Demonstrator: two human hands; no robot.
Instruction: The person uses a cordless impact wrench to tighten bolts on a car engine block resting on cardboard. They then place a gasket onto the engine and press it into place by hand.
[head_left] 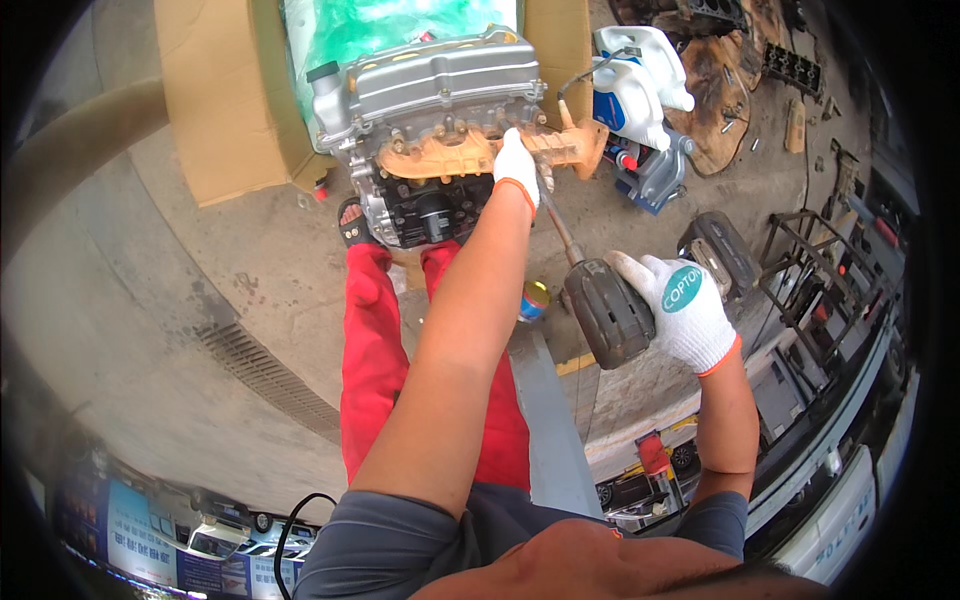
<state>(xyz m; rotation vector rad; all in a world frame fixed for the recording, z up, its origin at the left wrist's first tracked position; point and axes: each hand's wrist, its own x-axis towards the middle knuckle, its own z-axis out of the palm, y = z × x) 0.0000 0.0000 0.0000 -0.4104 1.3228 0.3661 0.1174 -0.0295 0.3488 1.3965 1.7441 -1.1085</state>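
Note:
A grey car engine [440,85] stands in front of me, with a rust-coloured exhaust manifold [440,158] along its near side. My left hand [515,168], in a white glove with an orange cuff, is closed against the manifold's right half; its fingertips are mostly hidden. My right hand [688,308], gloved the same way, grips a dark cordless impact wrench [612,312]. From the wrench a long extension bar [562,228] slants up to the manifold, just right of my left hand. A sensor with a cable [567,112] sticks up from the manifold's right end.
Cardboard [225,100] and green plastic wrap [400,30] lie around the engine. White jugs [640,85] stand to its right. A dark tool case [720,252] and a metal frame [815,270] are further right. An open can [535,298] sits near my legs; a floor grate [265,375] lies left.

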